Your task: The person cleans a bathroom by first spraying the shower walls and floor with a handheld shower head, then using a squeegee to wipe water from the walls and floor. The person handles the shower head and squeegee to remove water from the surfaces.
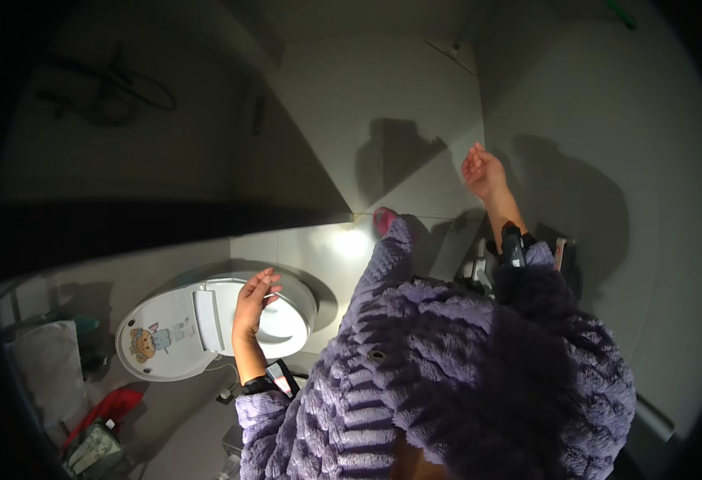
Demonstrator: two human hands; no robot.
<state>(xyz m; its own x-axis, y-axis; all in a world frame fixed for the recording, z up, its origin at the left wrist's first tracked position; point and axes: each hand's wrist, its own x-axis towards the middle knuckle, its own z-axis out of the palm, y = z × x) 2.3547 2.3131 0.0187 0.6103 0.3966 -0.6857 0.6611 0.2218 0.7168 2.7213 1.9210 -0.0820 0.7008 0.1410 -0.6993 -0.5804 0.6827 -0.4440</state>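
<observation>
Since both hands look empty, doing this well seems mostly a matter of placement. The left hand (257, 302), fingers loosely curled, shows over the toilet (307, 300) at the person's left — whether it touches the rim I cannot tell. The toilet's lid (181, 310) is raised. The right hand (479, 170), half curled with nothing visible in it, is near the right-hand wall (575, 96). Best to leave the fingers relaxed, the fluffy left sleeve (257, 410) clear of the bowl, and the pink slipper (382, 219) steady — the dark partition (167, 234) ends just beside it.
</observation>
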